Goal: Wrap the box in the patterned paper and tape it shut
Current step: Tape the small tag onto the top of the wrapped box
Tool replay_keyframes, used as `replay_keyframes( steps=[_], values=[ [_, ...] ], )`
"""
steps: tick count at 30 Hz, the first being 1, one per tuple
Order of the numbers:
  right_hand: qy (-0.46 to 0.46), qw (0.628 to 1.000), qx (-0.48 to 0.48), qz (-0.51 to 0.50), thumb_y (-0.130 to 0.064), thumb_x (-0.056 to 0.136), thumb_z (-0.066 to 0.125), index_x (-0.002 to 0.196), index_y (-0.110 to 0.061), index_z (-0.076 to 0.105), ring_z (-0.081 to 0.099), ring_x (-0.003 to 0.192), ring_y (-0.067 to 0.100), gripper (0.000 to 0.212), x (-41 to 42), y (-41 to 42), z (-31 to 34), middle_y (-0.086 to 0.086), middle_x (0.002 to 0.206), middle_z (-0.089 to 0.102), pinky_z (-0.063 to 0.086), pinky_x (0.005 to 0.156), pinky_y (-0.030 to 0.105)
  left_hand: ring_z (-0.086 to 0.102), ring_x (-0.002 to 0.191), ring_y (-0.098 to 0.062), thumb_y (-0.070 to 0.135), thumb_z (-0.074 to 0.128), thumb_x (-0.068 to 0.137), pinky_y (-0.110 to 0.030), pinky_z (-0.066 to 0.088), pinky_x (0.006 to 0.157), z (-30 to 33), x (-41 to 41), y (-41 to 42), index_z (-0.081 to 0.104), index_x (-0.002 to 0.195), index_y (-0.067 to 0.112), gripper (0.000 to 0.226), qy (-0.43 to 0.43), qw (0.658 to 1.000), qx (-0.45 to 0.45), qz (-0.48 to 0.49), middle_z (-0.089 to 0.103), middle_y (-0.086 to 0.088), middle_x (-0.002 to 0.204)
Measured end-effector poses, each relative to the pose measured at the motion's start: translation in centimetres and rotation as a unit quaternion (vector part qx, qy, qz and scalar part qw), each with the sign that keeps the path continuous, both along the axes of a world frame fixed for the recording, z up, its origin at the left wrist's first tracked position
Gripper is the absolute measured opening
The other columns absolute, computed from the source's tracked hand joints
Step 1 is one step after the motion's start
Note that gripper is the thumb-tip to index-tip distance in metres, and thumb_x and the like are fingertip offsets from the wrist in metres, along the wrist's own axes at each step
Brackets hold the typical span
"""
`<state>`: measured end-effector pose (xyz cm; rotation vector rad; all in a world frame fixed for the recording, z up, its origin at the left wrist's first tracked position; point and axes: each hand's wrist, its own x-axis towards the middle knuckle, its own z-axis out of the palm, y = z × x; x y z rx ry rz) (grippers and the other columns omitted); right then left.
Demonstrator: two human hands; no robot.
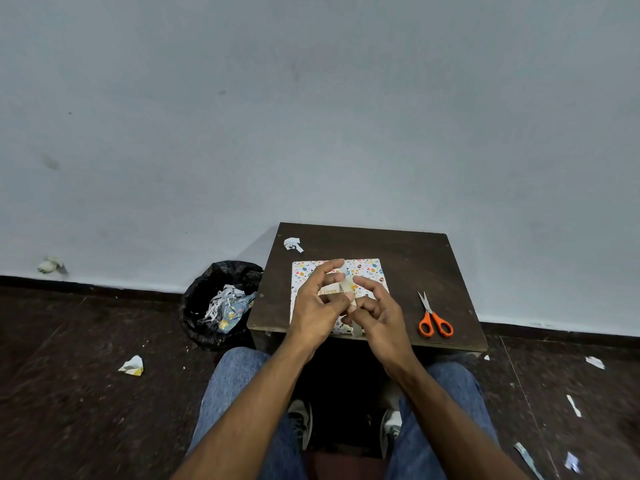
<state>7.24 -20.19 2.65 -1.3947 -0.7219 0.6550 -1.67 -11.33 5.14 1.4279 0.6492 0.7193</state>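
Seated view, near to far. Nearest, my knees point(239, 379) sit under the front edge of the counter point(408, 258), with paper scraps on the floor either side. Above that edge my left hand point(313, 306) and right hand point(375, 311) meet over the box point(367, 268), which lies flat on the counter already covered in the patterned paper point(304, 271). Both hands have their fingers curled together on a pale strip of tape point(356, 329) whose loose end hangs toward the front edge; which fingertips actually pinch it is hidden where the hands overlap. Risks, as I judge them: the dangling end could fold back and stick to itself or to my fingers, since neither hand visibly tensions it; laid crooked, it could miss the seam or wrinkle the paper; and because no hand presses the box, a pull on the strip may slide it toward the front edge, which it nearly touches. To the right, well apart from the box, the orange scissors point(434, 318) lie close to the front edge, where a sweep of my right forearm could knock them off. Free room lies behind and right of the box. Beyond it a crumpled scrap point(292, 244) sits near the far left corner; a lined bin point(221, 303) stands beside the left edge, and the wall closes the far side.
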Motion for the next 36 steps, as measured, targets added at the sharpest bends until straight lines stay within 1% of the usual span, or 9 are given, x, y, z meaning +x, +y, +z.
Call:
replay_keyframes(
  steps=[5, 9, 12, 15, 20, 25, 29, 32, 36],
  values=[
    [-0.026, 1.000, -0.009, -0.004, -0.001, 0.087, 0.063, 0.119, -0.013, 0.062, 0.063, 0.071, 0.011, 0.034, 0.8, -0.5, -0.2, 0.003, 0.068, 0.067, 0.051, 0.071, 0.022, 0.062, 0.070, -0.009, -0.009, 0.067, 0.083, -0.022, 0.053, 0.063, -0.6, 0.4, 0.2, 0.064, 0.115, 0.032, 0.052, -0.009, 0.999, 0.024, 0.030, 0.067, -0.006, 0.104],
    [-0.070, 0.986, -0.094, -0.115, -0.006, 0.093, 0.062, 0.091, -0.019, 0.069, 0.066, 0.065, 0.012, 0.015, 3.0, -1.2, -0.9, 0.000, 0.069, 0.071, 0.052, 0.064, 0.027, 0.061, 0.067, -0.012, -0.009, 0.068, 0.081, -0.037, 0.053, 0.069, -1.0, 0.6, 0.5, 0.065, 0.110, 0.035, 0.053, 0.001, 0.999, 0.027, 0.034, 0.067, -0.002, 0.098],
    [-0.221, 0.915, -0.287, -0.177, -0.019, 0.090, 0.062, 0.083, -0.025, 0.068, 0.067, 0.080, 0.018, 0.012, 5.6, -2.4, -1.5, -0.007, 0.078, 0.067, 0.045, 0.069, 0.028, 0.062, 0.067, -0.014, -0.010, 0.066, 0.082, -0.041, 0.053, 0.068, -1.0, 0.6, 0.6, 0.066, 0.110, 0.035, 0.053, 0.004, 0.999, 0.039, 0.032, 0.066, -0.002, 0.095],
    [-0.306, 0.825, -0.437, -0.185, -0.030, 0.090, 0.058, 0.095, -0.020, 0.067, 0.062, 0.097, 0.029, 0.014, 7.6, -4.0, -1.9, 0.001, 0.102, 0.060, 0.043, 0.074, 0.033, 0.066, 0.070, -0.011, -0.012, 0.061, 0.084, -0.039, 0.052, 0.068, -1.0, 0.8, 0.5, 0.066, 0.110, 0.033, 0.053, 0.009, 0.998, 0.046, 0.034, 0.065, -0.001, 0.096],
    [-0.303, 0.756, -0.559, -0.155, -0.041, 0.087, 0.057, 0.114, -0.013, 0.058, 0.053, 0.118, 0.035, 0.040, 9.9, -5.4, -2.8, 0.011, 0.125, 0.051, 0.046, 0.090, 0.046, 0.069, 0.076, -0.027, -0.012, 0.058, 0.083, -0.038, 0.050, 0.064, -1.2, 1.2, 0.5, 0.067, 0.106, 0.041, 0.058, 0.008, 0.997, 0.065, 0.040, 0.059, 0.001, 0.099],
    [-0.276, 0.752, -0.584, -0.130, -0.047, 0.082, 0.062, 0.109, -0.013, 0.063, 0.060, 0.109, 0.036, 0.043, 10.5, -5.2, -2.2, 0.013, 0.118, 0.060, 0.050, 0.088, 0.043, 0.051, 0.067, -0.022, -0.012, 0.063, 0.079, -0.037, 0.050, 0.064, -1.2, 1.0, 0.5, 0.068, 0.108, 0.040, 0.060, 0.006, 0.997, 0.063, 0.041, 0.054, 0.004, 0.104],
    [-0.244, 0.765, -0.589, -0.095, -0.039, 0.071, 0.068, 0.102, -0.012, 0.063, 0.064, 0.100, 0.032, 0.041, 10.6, -4.7, -1.0, 0.013, 0.107, 0.066, 0.047, 0.076, 0.032, 0.053, 0.066, -0.025, -0.010, 0.064, 0.083, -0.036, 0.049, 0.060, -0.7, 0.7, 0.4, 0.066, 0.111, 0.036, 0.054, 0.007, 0.999, 0.038, 0.022, 0.054, -0.001, 0.100],
    [-0.140, 0.802, -0.575, -0.077, -0.026, 0.065, 0.070, 0.078, -0.006, 0.068, 0.069, 0.072, 0.028, 0.024, 11.3, -4.2, -0.5, 0.010, 0.077, 0.070, 0.051, 0.058, 0.028, 0.055, 0.067, -0.022, -0.007, 0.063, 0.085, -0.039, 0.053, 0.058, -0.4, 0.6, 0.5, 0.066, 0.108, 0.040, 0.052, 0.016, 0.999, 0.034, 0.027, 0.056, 0.000, 0.093],
    [0.008, 0.847, -0.526, -0.079, -0.010, 0.077, 0.067, 0.059, -0.004, 0.058, 0.046, 0.041, 0.022, 0.021, 11.8, -4.4, 0.0, 0.012, 0.053, 0.052, 0.045, 0.043, 0.027, 0.058, 0.068, -0.020, -0.005, 0.063, 0.086, -0.045, 0.054, 0.060, -0.5, 0.7, 0.7, 0.067, 0.104, 0.042, 0.050, 0.025, 0.998, 0.036, 0.034, 0.058, -0.001, 0.090]
  ],
)
